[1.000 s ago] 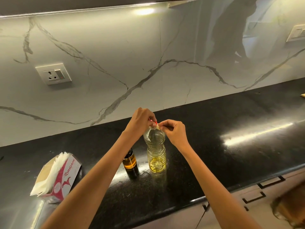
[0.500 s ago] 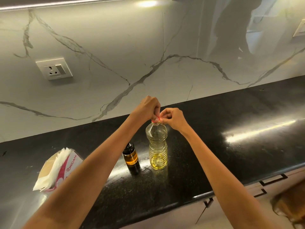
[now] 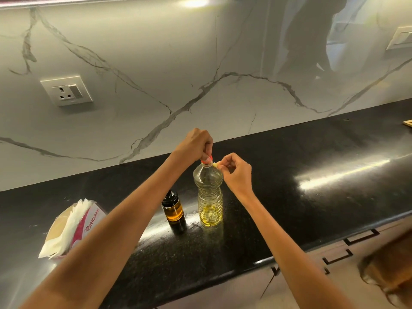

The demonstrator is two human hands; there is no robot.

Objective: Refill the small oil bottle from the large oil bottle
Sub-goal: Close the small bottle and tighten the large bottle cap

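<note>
Simply ribbed clear plastic large oil bottle (image 3: 209, 197)

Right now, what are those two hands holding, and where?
Left hand grips the large oil bottle at its red-ringed neck; right hand pinches a small yellowish piece beside it.

small bottle (image 3: 174, 211) just left of large bottle (image 3: 209, 195), open counter (image 3: 323, 197) right

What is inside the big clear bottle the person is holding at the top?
The large oil bottle holds yellow oil only in its lower part; above that it looks empty. The left hand grips its red-ringed neck, covering the mouth, so the opening cannot be seen.
</note>
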